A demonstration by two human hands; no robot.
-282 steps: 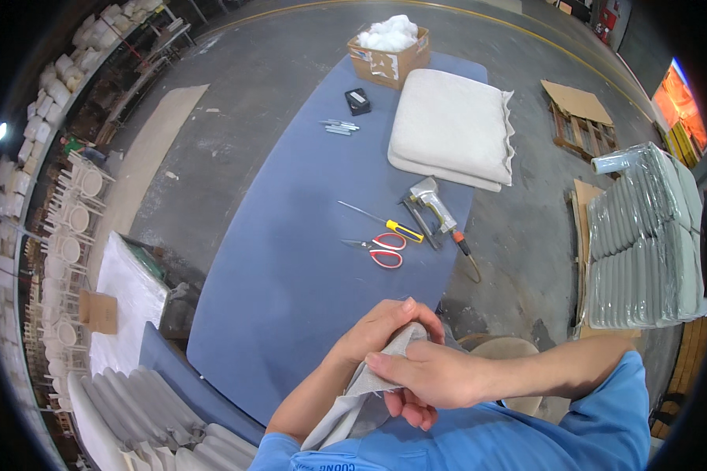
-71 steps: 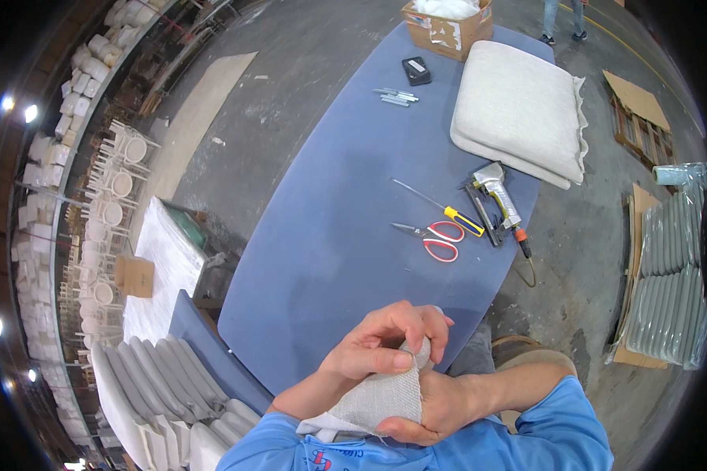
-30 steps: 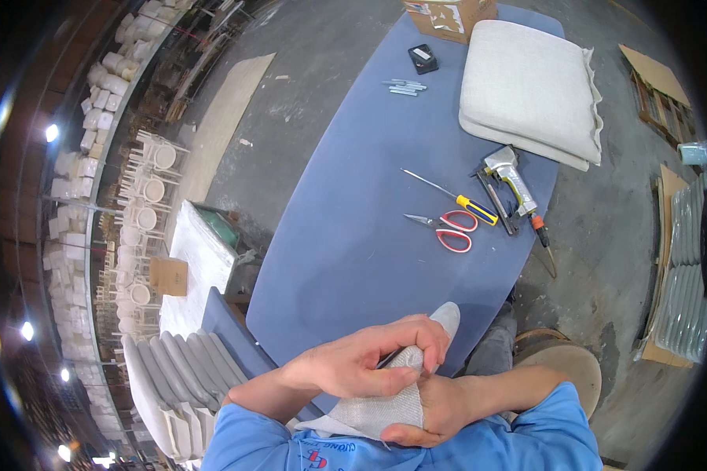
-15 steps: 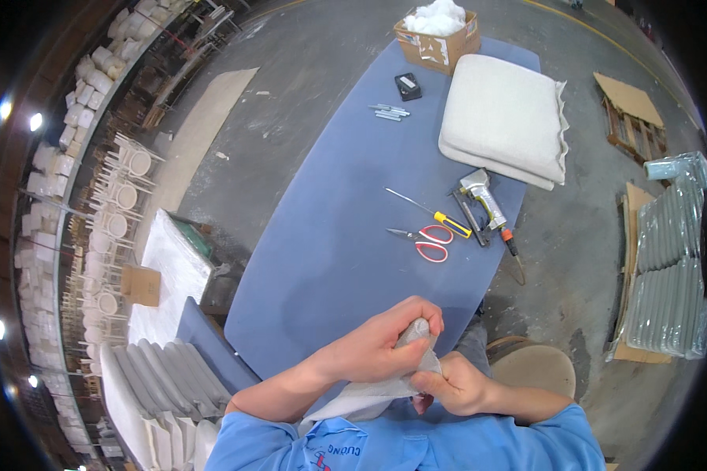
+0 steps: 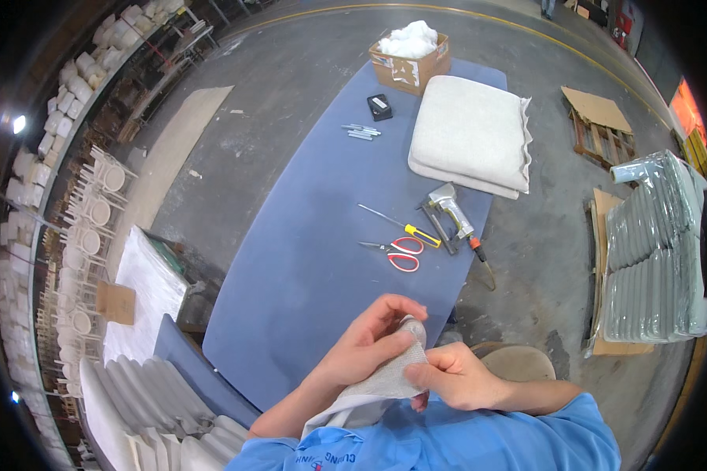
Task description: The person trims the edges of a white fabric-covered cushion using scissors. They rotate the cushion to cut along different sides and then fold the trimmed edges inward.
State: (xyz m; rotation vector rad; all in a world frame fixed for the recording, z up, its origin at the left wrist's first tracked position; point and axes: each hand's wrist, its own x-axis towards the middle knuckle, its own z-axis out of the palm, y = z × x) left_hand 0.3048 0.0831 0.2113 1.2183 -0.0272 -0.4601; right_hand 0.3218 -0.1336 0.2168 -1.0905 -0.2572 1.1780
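Observation:
Close to my body, both hands work on a piece of light grey woven fabric [image 5: 385, 377]. My left hand [image 5: 371, 337] is curled round its upper end, with the thumb lying on the cloth and the fingers behind it. Lower on the right edge, my right hand [image 5: 457, 375] pinches the fabric between thumb and fingers. The cloth narrows to a rounded tip at the top, and its loose part hangs down against my blue shirt. Whether anything sits inside the fabric is hidden.
On the blue-grey table [image 5: 291, 259] lie red-handled scissors [image 5: 401, 255], a yellow screwdriver [image 5: 420, 235], a staple gun [image 5: 452, 212], staple strips [image 5: 360, 132], a black box [image 5: 380, 107] and folded pale fabric [image 5: 470, 137]. A carton [image 5: 408, 71] holds white stuffing. Wrapped grey cushions [image 5: 652, 259] stand right.
The fingers of my left hand have loosened and lifted a little, baring more of the fabric tip. My right hand keeps its pinch. The whole view has shifted slightly.

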